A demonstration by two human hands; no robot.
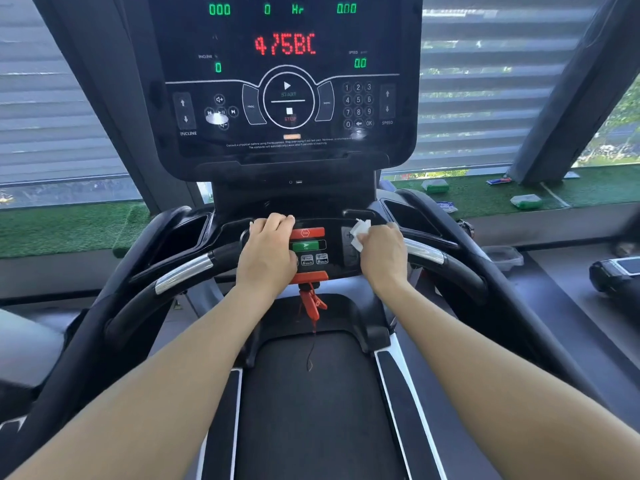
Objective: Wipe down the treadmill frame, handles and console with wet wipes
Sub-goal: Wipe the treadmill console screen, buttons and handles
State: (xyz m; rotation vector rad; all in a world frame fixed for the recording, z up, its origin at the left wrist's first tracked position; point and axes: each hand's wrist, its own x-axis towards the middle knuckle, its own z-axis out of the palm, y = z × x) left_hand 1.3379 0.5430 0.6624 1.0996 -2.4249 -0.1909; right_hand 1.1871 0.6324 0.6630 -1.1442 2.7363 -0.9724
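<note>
Right hand [382, 252] with white wipe [360, 234] on lower control panel [332, 251]; left hand [266, 251] beside it.

A strip of green artificial turf [485, 195] runs along the foot of the window blinds [485, 98]. On the turf lie two green-and-white packets [435, 185] [525, 201], well apart, and a small blue-and-red packet [498, 181] farther back near a dark slanted pillar [568, 88]. Below the turf's edge sits a clear plastic container [504, 258]. Right of that container, another machine's dark console [616, 275] shows partly. Greenery [620, 133] appears beyond the pillar.
</note>
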